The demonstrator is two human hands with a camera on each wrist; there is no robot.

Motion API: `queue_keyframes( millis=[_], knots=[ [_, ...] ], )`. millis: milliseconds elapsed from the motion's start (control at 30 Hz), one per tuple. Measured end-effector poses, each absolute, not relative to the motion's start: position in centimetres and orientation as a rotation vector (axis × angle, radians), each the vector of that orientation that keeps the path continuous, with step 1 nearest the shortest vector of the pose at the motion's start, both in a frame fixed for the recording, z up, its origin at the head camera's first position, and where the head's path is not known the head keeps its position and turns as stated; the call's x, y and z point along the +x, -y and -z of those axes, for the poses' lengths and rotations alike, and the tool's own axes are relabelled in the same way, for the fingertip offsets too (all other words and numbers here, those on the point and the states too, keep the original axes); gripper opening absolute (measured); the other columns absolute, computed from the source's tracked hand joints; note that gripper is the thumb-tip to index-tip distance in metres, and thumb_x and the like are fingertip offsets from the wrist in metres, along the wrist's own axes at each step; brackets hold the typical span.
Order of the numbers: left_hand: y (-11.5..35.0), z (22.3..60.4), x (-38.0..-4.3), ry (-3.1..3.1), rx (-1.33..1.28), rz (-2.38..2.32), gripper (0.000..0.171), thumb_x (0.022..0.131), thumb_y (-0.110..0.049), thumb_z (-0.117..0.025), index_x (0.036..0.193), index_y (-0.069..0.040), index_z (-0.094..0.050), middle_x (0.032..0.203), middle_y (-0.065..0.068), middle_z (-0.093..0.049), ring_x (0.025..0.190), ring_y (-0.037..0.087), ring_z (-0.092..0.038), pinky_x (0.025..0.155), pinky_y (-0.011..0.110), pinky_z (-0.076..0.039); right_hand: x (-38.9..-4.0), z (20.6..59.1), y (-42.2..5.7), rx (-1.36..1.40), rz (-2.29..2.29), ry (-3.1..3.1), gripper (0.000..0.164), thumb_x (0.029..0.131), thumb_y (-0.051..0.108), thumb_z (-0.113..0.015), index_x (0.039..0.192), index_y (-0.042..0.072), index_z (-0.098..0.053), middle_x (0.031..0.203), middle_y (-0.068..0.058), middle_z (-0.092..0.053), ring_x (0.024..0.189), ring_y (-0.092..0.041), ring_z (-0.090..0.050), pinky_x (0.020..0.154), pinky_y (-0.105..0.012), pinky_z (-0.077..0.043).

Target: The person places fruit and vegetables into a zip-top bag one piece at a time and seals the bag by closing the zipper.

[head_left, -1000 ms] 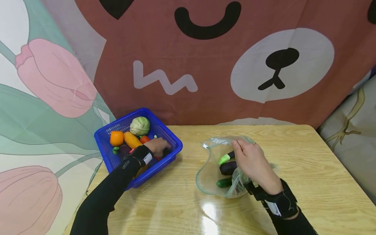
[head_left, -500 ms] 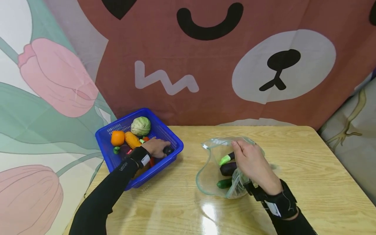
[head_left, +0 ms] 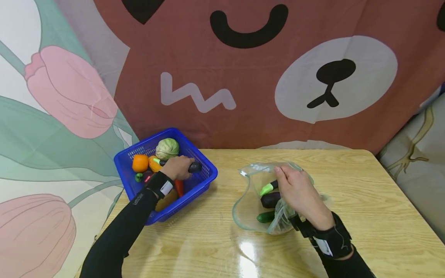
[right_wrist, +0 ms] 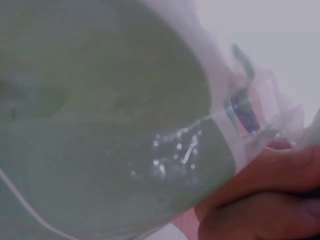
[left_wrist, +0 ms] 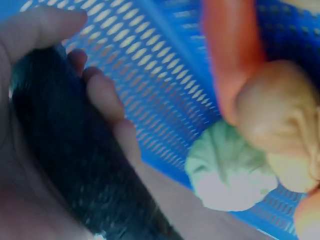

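Observation:
My left hand [head_left: 178, 168] is over the blue basket [head_left: 205, 185], its fingers curled round a long, blackish-green zucchini [left_wrist: 90, 140] with a bright green stem end. In the left wrist view the thumb and fingertips wrap its dark, finely speckled body. At the right of the table, my right hand [head_left: 295, 189] pinches the upper rim of a clear, green-edged plastic bag [head_left: 245, 208] and keeps its mouth spread. Inside lie a dark vegetable with a light green tip [head_left: 268, 188], a purple-black eggplant [head_left: 270, 200] and a cucumber [head_left: 265, 217].
In the basket lie a cabbage [head_left: 167, 148], an orange bell pepper [head_left: 140, 163], a carrot [head_left: 179, 187], a brown potato-like thing [head_left: 167, 199] and other vegetables. The wooden table [head_left: 208, 247] ends at a cloth backdrop [head_left: 208, 131].
My left hand has lifted the zucchini up from the basket's right side and moved slightly left, uncovering the carrot. The right hand and bag stay put.

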State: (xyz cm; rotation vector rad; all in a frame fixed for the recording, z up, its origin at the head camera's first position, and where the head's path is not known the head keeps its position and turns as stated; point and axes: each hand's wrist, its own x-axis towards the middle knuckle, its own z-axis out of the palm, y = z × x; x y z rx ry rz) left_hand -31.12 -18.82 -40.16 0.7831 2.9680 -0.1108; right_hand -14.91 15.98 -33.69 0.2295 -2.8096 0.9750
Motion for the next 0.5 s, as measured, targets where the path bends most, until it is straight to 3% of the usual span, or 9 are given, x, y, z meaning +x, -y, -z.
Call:
queue_keyframes(
  millis=[200, 500],
  knots=[
    [18.2, 38.2, -29.9, -3.095, 0.866, 0.018, 0.027, 0.070, -0.018, -0.074, 0.094, -0.014, -0.063, 0.076, 0.005, -0.064, 0.068, 0.025, -0.061, 0.054, 0.041, -0.047, -14.9, 33.6, -16.0, 0.220, -0.980, 2.811, 0.043, 0.103, 0.035, -0.030, 0.074, 0.008, -0.049, 0.058, -0.004, -0.038, 0.048, -0.017, -0.035, 0.048, -0.028, -0.031],
    [15.4, 35.1, -26.6, -3.097, 1.054, -0.178, 0.021, 0.076, -0.024, -0.074, 0.088, -0.018, -0.058, 0.073, -0.003, -0.060, 0.066, 0.017, -0.058, 0.055, 0.034, -0.047, -14.9, 33.6, -16.1, 0.221, -0.963, 2.804, 0.041, 0.103, 0.033, -0.031, 0.080, 0.007, -0.054, 0.058, -0.004, -0.038, 0.048, -0.017, -0.035, 0.049, -0.028, -0.031]
  ],
)
